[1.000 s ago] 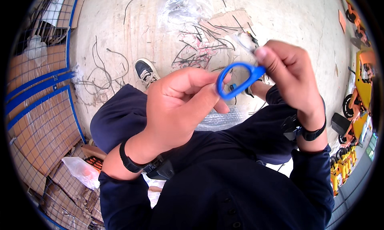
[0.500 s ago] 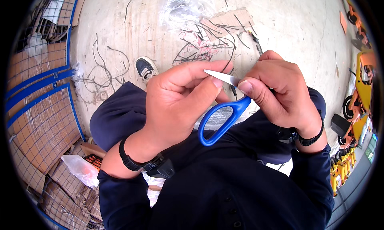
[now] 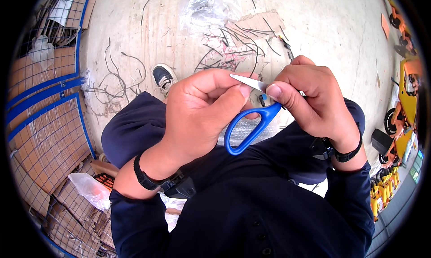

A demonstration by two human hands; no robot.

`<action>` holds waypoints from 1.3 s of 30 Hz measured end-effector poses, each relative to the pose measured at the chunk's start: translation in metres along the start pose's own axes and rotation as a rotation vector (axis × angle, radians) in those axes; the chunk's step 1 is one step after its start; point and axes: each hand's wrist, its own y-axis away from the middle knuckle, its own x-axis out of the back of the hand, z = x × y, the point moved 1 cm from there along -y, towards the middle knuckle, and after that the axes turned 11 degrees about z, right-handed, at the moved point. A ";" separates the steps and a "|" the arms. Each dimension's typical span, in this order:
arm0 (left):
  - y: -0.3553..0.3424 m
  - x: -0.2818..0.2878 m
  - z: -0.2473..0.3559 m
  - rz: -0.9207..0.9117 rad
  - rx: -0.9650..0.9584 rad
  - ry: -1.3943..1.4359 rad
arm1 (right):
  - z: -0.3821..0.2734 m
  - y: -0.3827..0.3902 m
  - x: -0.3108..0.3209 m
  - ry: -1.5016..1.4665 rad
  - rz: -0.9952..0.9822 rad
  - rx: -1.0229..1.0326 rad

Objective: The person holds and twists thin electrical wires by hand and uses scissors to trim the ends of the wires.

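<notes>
Clamping the blue-handled scissors (image 3: pixel 265 115) at the blade's (image 3: pixel 249 82) base above the lap (image 3: pixel 292 148), the right grip (image 3: pixel 312 98) holds the tip beside the left grip (image 3: pixel 193 105), whose thumb and forefinger bend toward a thin black cable (image 3: pixel 257 56); whether they pinch it, I cannot tell. Any lettering on the blade is too small to read.

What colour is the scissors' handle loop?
The handle loop is plain blue; it shows best in the head view.

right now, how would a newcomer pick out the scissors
Start at the dark trousers, then look between the left hand and right hand. The right hand grips the scissors; their blue loop and silver blade set them apart from the thin dark wires on the floor.
</notes>
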 end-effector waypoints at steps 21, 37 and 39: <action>0.003 0.005 0.002 -0.110 -0.034 -0.060 | -0.005 0.000 0.001 -0.047 -0.036 0.014; 0.005 0.005 0.004 -0.096 -0.022 -0.094 | -0.006 0.000 0.002 -0.031 -0.055 0.049; 0.004 0.005 0.001 -0.102 -0.057 -0.074 | -0.004 0.001 0.003 -0.074 -0.003 0.027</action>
